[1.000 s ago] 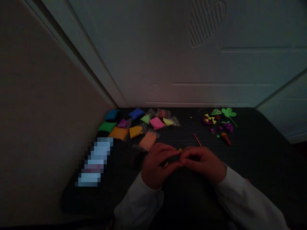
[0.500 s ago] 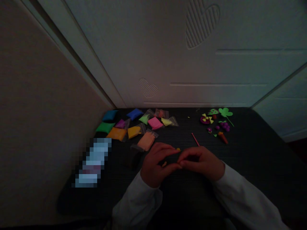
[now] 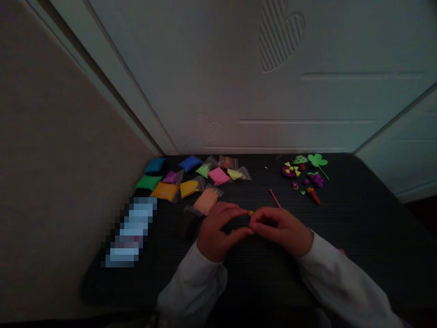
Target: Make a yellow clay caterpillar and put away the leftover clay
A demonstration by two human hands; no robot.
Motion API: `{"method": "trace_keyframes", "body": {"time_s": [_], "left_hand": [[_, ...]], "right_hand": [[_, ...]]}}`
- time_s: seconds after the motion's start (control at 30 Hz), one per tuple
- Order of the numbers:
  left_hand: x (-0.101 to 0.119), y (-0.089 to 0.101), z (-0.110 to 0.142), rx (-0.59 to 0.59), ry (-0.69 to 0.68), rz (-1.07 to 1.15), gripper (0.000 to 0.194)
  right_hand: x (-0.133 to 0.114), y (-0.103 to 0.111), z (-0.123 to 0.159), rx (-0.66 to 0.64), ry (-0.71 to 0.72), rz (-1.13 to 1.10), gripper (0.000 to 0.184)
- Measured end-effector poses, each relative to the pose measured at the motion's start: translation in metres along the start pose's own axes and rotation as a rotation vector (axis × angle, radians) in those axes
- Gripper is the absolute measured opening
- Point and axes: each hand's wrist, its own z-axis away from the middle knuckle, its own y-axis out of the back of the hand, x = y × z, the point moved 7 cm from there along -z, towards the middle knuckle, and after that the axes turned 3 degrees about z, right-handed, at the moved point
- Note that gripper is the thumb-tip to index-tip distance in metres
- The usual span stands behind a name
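Note:
My left hand (image 3: pixel 215 231) curves over the dark table, index finger and thumb apart with a gap between them. Its thumb tip meets the fingertips of my right hand (image 3: pixel 284 229). The right thumb and index finger are pinched together; whatever they hold is too small and dark to make out. A small yellow ball (image 3: pixel 250 212) shows just beyond the fingertips, close to the left index finger. Behind the right hand lies a thin pink stick (image 3: pixel 275 198). The bag of peach clay (image 3: pixel 206 200) lies against the back of my left hand.
Several bags of coloured clay, including orange (image 3: pixel 165 191) and pink (image 3: pixel 219 176), lie at back left. A blurred bright screen (image 3: pixel 131 232) is at left. Small clay figures stand at back right: a carrot (image 3: pixel 313 196), grapes (image 3: pixel 317 180), a green clover (image 3: pixel 317 160). A white panel (image 3: pixel 225 82) rises behind.
The view has shifted slightly, so everything sits a little further left. A small peach-coloured piece seen under my left hand before is out of sight. The yellow ball shows more clearly.

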Motion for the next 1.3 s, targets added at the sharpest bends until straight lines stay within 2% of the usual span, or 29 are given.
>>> {"method": "trace_keyframes", "body": {"time_s": [0.17, 0.3, 0.5, 0.7, 0.83, 0.93, 1.07, 1.2, 1.3], "left_hand": [[-0.024, 0.0, 0.003, 0.051, 0.071, -0.268, 0.021], [-0.04, -0.014, 0.007, -0.069, 0.129, -0.424, 0.024], [-0.051, -0.029, 0.012, -0.207, 0.224, -0.339, 0.023], [-0.049, -0.024, 0.008, -0.179, 0.267, -0.274, 0.021], [-0.031, -0.012, -0.002, -0.118, 0.266, -0.19, 0.025], [-0.014, -0.002, -0.014, -0.03, 0.312, 0.009, 0.024], [0.022, 0.012, -0.041, 0.109, 0.251, 0.255, 0.021], [0.061, 0.028, -0.07, 0.207, 0.119, 0.347, 0.022], [0.084, 0.042, -0.084, 0.249, 0.035, 0.357, 0.02]], "right_hand": [[0.0, 0.011, 0.0, 0.087, -0.001, -0.046, 0.019], [0.0, 0.016, -0.001, 0.147, 0.018, -0.1, 0.017], [-0.001, 0.02, -0.001, 0.202, 0.048, -0.125, 0.018], [0.0, 0.023, -0.001, 0.263, 0.081, -0.111, 0.019], [-0.005, 0.027, -0.002, 0.35, 0.14, -0.081, 0.021], [-0.022, 0.032, -0.002, 0.414, 0.209, -0.058, 0.021], [-0.069, 0.042, 0.007, 0.446, 0.341, -0.082, 0.016], [-0.123, 0.049, 0.024, 0.481, 0.515, -0.09, 0.008], [-0.147, 0.05, 0.035, 0.551, 0.602, -0.094, 0.004]]}}
